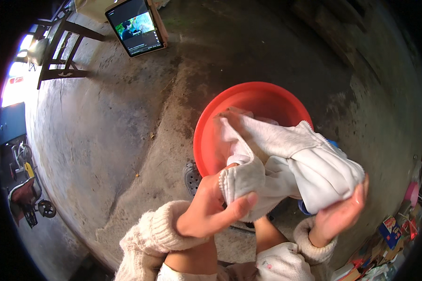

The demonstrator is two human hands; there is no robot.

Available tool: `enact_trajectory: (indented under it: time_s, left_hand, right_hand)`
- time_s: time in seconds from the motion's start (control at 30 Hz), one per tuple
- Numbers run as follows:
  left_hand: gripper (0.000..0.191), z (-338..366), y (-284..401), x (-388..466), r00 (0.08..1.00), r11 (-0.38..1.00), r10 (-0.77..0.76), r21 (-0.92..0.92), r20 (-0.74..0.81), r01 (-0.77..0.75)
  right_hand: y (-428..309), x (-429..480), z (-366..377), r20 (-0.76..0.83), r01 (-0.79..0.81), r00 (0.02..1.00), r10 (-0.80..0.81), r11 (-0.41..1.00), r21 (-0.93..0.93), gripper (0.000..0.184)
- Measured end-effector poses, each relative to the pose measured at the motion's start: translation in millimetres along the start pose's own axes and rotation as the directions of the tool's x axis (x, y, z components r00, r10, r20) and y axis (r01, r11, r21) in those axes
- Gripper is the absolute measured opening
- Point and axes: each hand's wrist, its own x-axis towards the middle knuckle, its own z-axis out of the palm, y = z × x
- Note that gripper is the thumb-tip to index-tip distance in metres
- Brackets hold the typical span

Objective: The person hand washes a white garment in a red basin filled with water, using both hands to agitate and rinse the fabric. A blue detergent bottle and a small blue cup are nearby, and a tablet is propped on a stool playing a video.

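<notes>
A white cloth garment (320, 161) with ridged, scalloped edging is stretched between my two hands over a red plastic basin (200, 140). My left hand (211, 210) grips one end, its thumb lying on top of the fabric. At the other end my right hand (344, 210) holds the cloth from beneath and the side; some of its fingers are hidden behind the folds. The far part of the garment hangs down into the basin and is slightly blurred. What lies at the bottom of the basin is mostly covered by the cloth.
A tablet (135, 30) showing a video stands on the concrete floor (126, 116) beyond the basin. Farther left is a dark wooden chair (74, 49). A child's ride-on vehicle (26, 196) is at far left. Mixed packaging and clutter (390, 235) lie at lower right. A grey clog (191, 179) touches the basin's side.
</notes>
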Motion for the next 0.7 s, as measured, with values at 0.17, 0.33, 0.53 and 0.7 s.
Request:
enact_trajectory:
  time_s: [0.17, 0.33, 0.53, 0.7]
  left_hand:
    - [0.024, 9, 26, 12, 0.984, 0.975, 0.169, -0.152, 0.051, -0.159]
    - [0.028, 12, 32, 18, 0.985, 0.975, 0.172, -0.149, 0.029, -0.165]
    - [0.024, -1, -3, 12, 0.995, 0.995, -0.095, -0.004, 0.003, 0.095]
    - [0.047, -13, -67, 8, 0.992, 0.991, -0.083, -0.111, -0.093, 0.072]
  right_hand:
    - [-8, -6, 2, 0.077, 0.519, 0.845, -0.529, 0.779, -0.352, 0.049]
    - [-14, -10, 2, 0.125, 0.361, 0.932, -0.340, 0.901, -0.241, 0.049]
    - [-14, -5, 4, 0.269, -0.249, 0.916, 0.297, 0.948, -0.199, 0.044]
    - [60, -6, -8, 0.311, -0.353, 0.859, 0.407, 0.910, -0.215, 0.033]
